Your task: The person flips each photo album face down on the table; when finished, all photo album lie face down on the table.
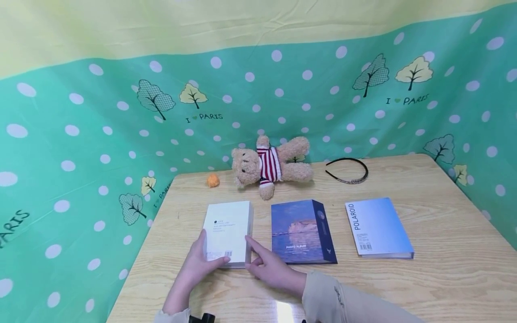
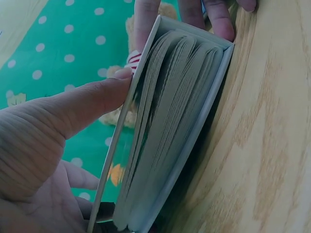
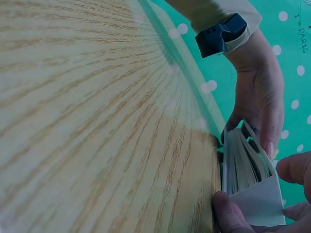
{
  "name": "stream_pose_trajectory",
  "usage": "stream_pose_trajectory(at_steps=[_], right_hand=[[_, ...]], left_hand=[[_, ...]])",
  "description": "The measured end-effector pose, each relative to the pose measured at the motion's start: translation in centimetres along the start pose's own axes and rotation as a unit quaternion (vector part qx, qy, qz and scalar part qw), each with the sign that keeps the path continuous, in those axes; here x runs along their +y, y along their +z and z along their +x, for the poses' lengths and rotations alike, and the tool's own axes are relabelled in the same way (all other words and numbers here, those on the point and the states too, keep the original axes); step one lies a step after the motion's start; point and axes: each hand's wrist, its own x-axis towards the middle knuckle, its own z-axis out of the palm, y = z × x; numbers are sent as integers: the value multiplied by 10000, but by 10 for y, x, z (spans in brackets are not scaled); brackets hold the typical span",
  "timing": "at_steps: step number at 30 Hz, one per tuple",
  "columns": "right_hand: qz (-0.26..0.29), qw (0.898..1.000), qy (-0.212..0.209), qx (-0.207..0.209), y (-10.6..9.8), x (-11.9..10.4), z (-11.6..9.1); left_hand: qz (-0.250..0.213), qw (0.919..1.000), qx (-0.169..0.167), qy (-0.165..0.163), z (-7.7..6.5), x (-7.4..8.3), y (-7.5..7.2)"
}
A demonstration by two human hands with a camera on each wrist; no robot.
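A thick white photo album [image 1: 227, 224] lies on the table between both hands, its spine toward the right. My left hand [image 1: 195, 262] grips it from the left, thumb over the lower edge of the front cover and fingers along the far left side. At the spine, my right hand [image 1: 272, 271] holds the album with its fingertips. In the left wrist view the front cover stands a little apart from the pages [image 2: 170, 121], with the left thumb [image 2: 104, 94] on the cover's edge. The right wrist view shows right-hand fingers [image 3: 228, 213] on both sides of the spine [image 3: 262, 204].
A dark blue photo album [image 1: 295, 233] lies just right of the white one, and a light blue Polaroid album [image 1: 379, 229] farther right. Along the back are an orange ball-like thing [image 1: 212, 180], a teddy bear [image 1: 269, 168] on its side and a black headband [image 1: 355, 181]. A dotted cloth [image 1: 242, 89] hangs behind.
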Motion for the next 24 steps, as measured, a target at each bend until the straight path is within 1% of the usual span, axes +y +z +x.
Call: stream_pose_trajectory(at_steps=[3,8,15,17,19,21,24], right_hand=[[-21,10000,37,-6,0,-1,0],[-156,9998,119,-3,0,-1,-1],[-116,9998,143,-15,-1,-3,-2],[-26,9999,150,-38,-1,-4,-2],[50,9999,141,-59,-1,-6,-3],[119,9998,123,-75,-2,-9,-5],[171,9998,29,-87,-5,-11,-6]], left_hand=[[150,9999,8,-22,0,-1,0],[368,9991,-42,-208,1,-5,0],[654,9978,65,-118,1,-7,2],[787,9967,46,-193,1,-7,1],[932,9950,-40,-362,-1,-5,0],[1040,9929,-148,-557,-2,-1,-1],[1168,9907,-166,-680,-4,7,-2]])
